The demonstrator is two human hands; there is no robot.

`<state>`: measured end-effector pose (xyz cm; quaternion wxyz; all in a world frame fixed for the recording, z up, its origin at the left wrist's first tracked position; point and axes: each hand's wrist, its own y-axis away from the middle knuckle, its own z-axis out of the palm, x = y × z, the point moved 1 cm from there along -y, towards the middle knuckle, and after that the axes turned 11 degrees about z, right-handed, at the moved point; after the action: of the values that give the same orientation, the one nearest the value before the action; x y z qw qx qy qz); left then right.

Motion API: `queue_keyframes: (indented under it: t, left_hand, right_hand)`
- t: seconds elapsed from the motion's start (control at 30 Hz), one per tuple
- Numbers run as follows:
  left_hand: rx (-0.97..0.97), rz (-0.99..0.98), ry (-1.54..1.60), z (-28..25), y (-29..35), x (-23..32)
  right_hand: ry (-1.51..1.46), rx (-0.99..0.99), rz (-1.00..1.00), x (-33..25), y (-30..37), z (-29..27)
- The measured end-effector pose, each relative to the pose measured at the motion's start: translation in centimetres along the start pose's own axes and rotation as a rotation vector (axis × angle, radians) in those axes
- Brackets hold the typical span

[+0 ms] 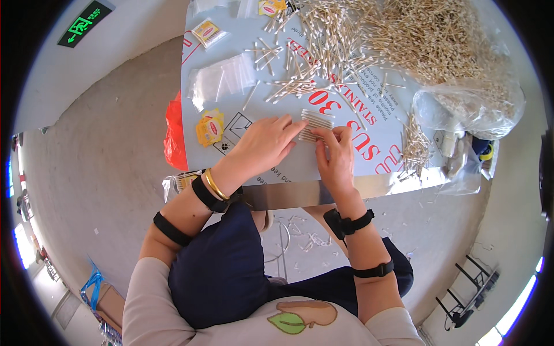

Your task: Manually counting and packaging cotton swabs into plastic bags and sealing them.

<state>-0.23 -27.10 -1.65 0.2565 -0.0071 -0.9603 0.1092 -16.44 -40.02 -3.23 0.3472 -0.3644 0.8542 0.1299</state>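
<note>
A neat row of cotton swabs lies side by side on the printed tabletop sheet in front of me. My left hand reaches in from the left, fingers stretched out, with the index fingertip against the row's left end. At the lower right end, my right hand has its thumb and index finger drawn together on the swabs, the other fingers curled. Part of the row is hidden by the fingertips. Clear plastic bags lie flat beyond my left hand, and yellow printed cards are stacked beside it.
A large heap of loose swabs fills the far right, partly in a clear bag. A smaller swab pile sits near the right front edge. A filled packet lies far left; a red bag hangs at the left edge.
</note>
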Motion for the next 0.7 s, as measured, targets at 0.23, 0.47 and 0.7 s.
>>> queue_keyframes:
  t: [0.23, 0.47, 0.7]
  left_hand:
    - [0.006, 0.004, -0.01, 0.3, 0.0, -0.1]
    - [-0.002, -0.004, -0.015, 0.3, 0.0, 0.0]
    - [0.008, -0.002, -0.027, 0.4, 0.2, 0.0]
  right_hand:
    - [0.0, -0.006, -0.01, 0.0, -0.1, 0.0]
    - [-0.047, 0.023, -0.023, -0.2, -1.7, -0.6]
    - [0.034, 0.031, -0.035, 0.0, -2.1, -0.1]
